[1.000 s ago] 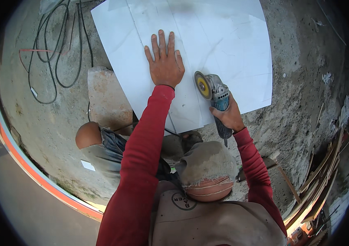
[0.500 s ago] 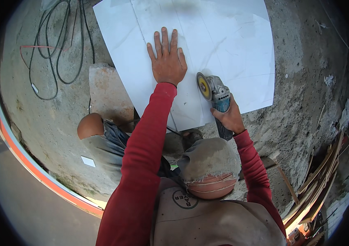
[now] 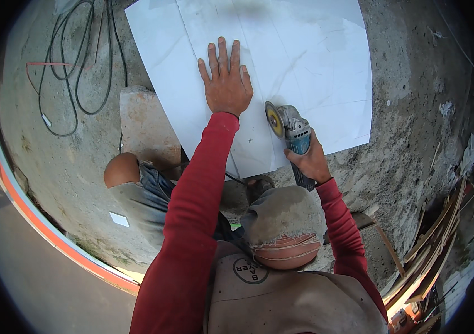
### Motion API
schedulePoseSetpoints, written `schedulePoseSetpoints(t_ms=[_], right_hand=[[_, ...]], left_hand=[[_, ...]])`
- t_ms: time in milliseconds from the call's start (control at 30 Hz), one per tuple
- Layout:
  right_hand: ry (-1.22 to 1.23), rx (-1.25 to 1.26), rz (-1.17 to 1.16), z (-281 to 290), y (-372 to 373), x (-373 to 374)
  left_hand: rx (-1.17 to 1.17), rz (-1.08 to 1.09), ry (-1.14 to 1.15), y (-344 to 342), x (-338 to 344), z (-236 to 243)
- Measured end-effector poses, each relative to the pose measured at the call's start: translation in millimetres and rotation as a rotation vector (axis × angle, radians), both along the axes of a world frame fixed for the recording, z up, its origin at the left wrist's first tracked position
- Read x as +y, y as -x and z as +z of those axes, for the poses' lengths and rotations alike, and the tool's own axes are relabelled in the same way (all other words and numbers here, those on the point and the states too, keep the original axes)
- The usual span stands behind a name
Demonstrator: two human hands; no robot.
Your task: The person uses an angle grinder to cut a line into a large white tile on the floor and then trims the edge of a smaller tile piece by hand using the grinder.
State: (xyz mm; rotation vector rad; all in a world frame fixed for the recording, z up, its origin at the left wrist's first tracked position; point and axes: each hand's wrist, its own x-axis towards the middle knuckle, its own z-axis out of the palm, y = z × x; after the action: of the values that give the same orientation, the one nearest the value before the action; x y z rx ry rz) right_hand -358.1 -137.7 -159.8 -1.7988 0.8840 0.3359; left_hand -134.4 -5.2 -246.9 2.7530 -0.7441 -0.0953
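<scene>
A large white marbled panel point(image 3: 320, 67) with faint lines across it lies ahead of me. My left hand point(image 3: 227, 83) rests palm-down on it, fingers spread. To its right my right hand point(image 3: 310, 161) is closed round the blue body of an angle grinder point(image 3: 295, 131). The grinder's yellow-centred cutting disc point(image 3: 273, 119) stands on edge at the panel's surface, beside a line running toward the near edge. Whether it touches or is spinning I cannot tell.
Coiled black cables point(image 3: 72, 72) lie on rough concrete point(image 3: 53, 167) at left, near a mottled slab point(image 3: 142, 122) under the panel's left side. My bent knees are below. Wooden boards point(image 3: 435, 250) pile at lower right; an orange-striped curved edge point(image 3: 31, 211) runs along the left.
Since a second ago my left hand and the grinder in my right hand have shifted slightly in view, as has the whole scene. Both hands keep the same hold.
</scene>
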Motion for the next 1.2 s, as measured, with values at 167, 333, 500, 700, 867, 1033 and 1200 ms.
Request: schedulePoseSetpoints(t_ms=[167, 333, 500, 700, 867, 1033, 1200], right_hand=[[-0.019, 0.024, -0.005, 4, -2, 0], [-0.029, 0.040, -0.002, 8, -6, 1], [-0.011, 0.041, -0.001, 8, -15, 0], [0.021, 0.070, 0.011, 3, -39, -6], [0.070, 0.071, 0.024, -1, -75, -14], [0.115, 0.063, 0.041, -4, -121, -26], [0.134, 0.078, 0.052, -7, -164, -37]], left_hand=[[-0.004, -0.001, -0.005, 0, 0, 0], [0.011, 0.002, -0.001, -1, 0, 1], [0.014, -0.001, -0.013, -1, -1, 2], [0.066, 0.010, -0.008, -2, -1, 3], [0.085, 0.012, -0.007, -3, -1, 6], [0.099, 0.019, 0.020, -4, -2, 10], [0.125, 0.025, 0.032, -4, -1, 15]])
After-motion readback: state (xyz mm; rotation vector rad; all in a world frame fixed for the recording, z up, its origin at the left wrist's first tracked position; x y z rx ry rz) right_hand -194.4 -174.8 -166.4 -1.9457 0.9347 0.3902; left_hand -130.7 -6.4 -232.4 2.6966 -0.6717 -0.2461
